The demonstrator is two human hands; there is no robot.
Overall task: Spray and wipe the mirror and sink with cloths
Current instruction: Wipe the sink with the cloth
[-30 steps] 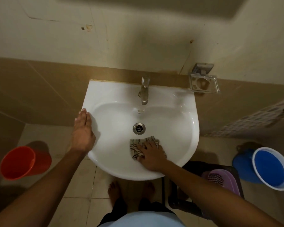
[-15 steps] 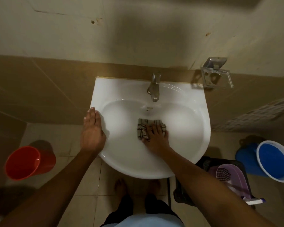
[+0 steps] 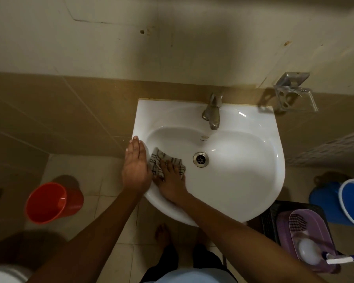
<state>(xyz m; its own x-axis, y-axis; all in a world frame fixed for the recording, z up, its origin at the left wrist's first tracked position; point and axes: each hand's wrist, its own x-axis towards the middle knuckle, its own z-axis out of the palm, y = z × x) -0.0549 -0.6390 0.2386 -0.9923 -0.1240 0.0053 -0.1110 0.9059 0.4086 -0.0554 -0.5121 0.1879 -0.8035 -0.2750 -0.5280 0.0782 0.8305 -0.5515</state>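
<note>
While left hand lies flat on glossy sink rim, right hand fingers press checked cloth.

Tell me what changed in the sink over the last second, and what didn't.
The right hand slid the checked cloth across the basin: from the front, below the drain, up over the drain, then to the left wall beside the left hand. The drain, covered half a second ago, shows again. The left hand stayed flat on the sink's left rim, and the right kept pressing the cloth.
</note>
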